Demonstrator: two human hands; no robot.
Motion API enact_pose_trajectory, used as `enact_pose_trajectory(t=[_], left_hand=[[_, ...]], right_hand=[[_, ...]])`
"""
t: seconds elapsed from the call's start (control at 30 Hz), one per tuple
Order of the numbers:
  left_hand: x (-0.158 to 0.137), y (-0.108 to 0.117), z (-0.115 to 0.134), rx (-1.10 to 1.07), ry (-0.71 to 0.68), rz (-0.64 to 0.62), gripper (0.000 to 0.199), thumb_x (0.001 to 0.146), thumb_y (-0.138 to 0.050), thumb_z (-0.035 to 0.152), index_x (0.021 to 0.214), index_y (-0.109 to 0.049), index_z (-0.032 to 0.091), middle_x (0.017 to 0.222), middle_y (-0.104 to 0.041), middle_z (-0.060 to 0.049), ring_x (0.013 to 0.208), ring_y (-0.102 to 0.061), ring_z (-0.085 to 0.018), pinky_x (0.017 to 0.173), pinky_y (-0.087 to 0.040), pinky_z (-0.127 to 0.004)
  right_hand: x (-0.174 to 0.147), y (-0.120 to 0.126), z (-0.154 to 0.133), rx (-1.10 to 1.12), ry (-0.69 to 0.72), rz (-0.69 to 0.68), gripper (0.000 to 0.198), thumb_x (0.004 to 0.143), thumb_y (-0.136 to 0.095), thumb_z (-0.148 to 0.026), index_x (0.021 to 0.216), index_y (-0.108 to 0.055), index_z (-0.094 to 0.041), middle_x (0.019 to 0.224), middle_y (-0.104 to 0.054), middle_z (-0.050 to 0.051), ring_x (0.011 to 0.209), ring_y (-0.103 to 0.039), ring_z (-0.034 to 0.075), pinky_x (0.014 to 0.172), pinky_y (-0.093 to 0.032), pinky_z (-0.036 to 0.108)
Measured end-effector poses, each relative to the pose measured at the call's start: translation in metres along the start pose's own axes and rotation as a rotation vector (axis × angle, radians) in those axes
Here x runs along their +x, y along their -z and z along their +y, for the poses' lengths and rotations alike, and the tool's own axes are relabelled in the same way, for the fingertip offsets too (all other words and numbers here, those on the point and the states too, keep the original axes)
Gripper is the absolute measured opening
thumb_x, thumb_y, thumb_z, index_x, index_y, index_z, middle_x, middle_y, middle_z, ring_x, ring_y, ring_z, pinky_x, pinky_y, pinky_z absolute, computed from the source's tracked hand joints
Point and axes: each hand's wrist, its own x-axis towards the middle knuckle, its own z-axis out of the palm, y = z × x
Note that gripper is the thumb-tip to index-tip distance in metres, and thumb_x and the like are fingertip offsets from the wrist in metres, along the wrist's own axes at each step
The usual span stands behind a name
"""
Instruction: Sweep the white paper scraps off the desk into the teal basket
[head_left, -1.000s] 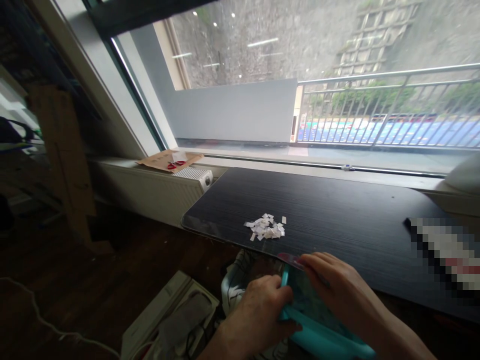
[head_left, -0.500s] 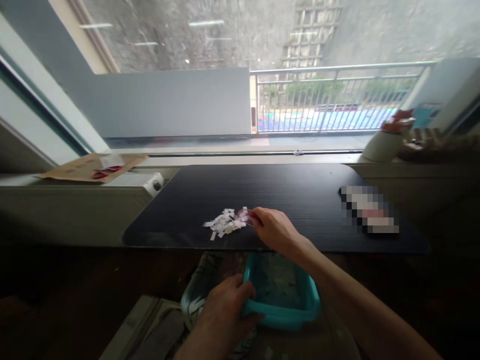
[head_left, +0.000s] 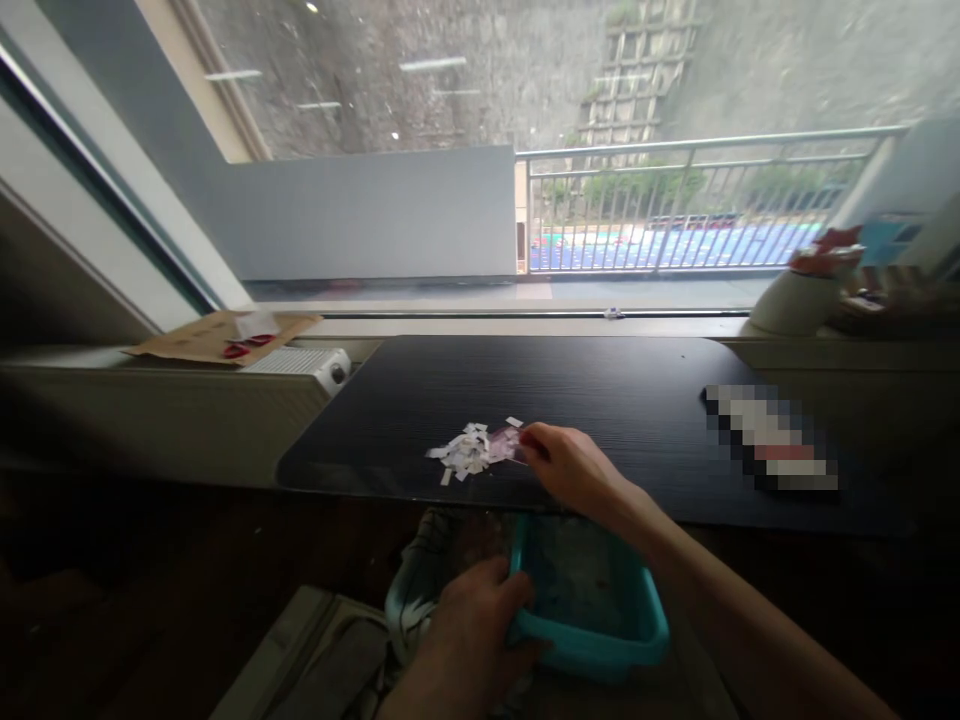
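Observation:
On the dark table, small white paper scraps lie in a loose pile. My right hand is at the pile's right side, fingers pinched on a see-through pinkish piece that reaches into the scraps; its exact kind is unclear. Below the table's front edge, my left hand is closed around the left rim of a teal plastic tub. The tub's inside is dim, with a few small bits on its bottom. Part of its back sits beneath the table edge.
A blurred-out flat object lies on the table's right. Brown paper with red-handled scissors rests on the left sill, beside a white radiator. A pale vase-like container stands at the right by the window.
The view has shifted slightly, moving everything right and down. The pinkish piece lies deeper in the scraps' right side, and a scrap lies behind it. My left hand still grips the tub.

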Motion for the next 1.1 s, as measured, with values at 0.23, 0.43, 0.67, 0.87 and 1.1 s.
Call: enact_pose_trajectory(t=[0.23,0.43,0.67,0.87,1.1], left_hand=[[0.0,0.0,0.0,-0.014,0.026,-0.009,0.025,0.07,-0.077,0.031,0.084,-0.058,0.023,0.088,-0.056,0.001,0.083,-0.053,-0.019,0.064,-0.036,-0.025],[0.0,-0.003,0.0,-0.034,0.024,0.007,0.024,0.069,-0.076,0.03,0.082,-0.057,0.023,0.087,-0.056,0.001,0.083,-0.054,-0.019,0.064,-0.036,-0.025],[0.0,-0.004,-0.001,-0.039,0.019,0.005,0.025,0.068,-0.077,0.033,0.08,-0.057,0.023,0.086,-0.056,0.001,0.083,-0.054,-0.019,0.064,-0.037,-0.024],[-0.001,-0.005,-0.001,-0.024,0.02,0.035,0.026,0.066,-0.078,0.03,0.078,-0.056,0.022,0.085,-0.056,0.002,0.08,-0.054,-0.018,0.062,-0.035,-0.024],[-0.001,-0.005,-0.001,-0.021,0.033,0.025,0.022,0.068,-0.075,0.028,0.079,-0.057,0.022,0.084,-0.056,0.001,0.08,-0.053,-0.018,0.062,-0.035,-0.025]], right_hand=[[-0.012,0.003,0.009,0.008,-0.001,0.032,0.021,0.089,-0.043,-0.024,0.087,-0.063,-0.018,0.075,-0.067,0.003,0.062,-0.057,0.015,0.056,-0.033,0.024],[-0.016,0.003,0.013,0.001,-0.005,0.04,0.022,0.088,-0.043,-0.026,0.09,-0.064,-0.02,0.075,-0.068,0.002,0.063,-0.059,0.015,0.056,-0.035,0.024],[-0.023,0.004,0.016,0.05,0.008,0.024,0.024,0.088,-0.042,-0.026,0.093,-0.065,-0.021,0.078,-0.07,0.002,0.067,-0.062,0.016,0.058,-0.038,0.024],[-0.025,0.007,0.016,-0.009,-0.021,0.034,0.022,0.087,-0.043,-0.024,0.089,-0.065,-0.02,0.077,-0.07,0.003,0.066,-0.062,0.017,0.056,-0.037,0.024],[-0.025,0.01,0.014,-0.008,-0.021,0.022,0.023,0.086,-0.042,-0.023,0.089,-0.065,-0.02,0.076,-0.069,0.003,0.068,-0.062,0.017,0.058,-0.037,0.024]])
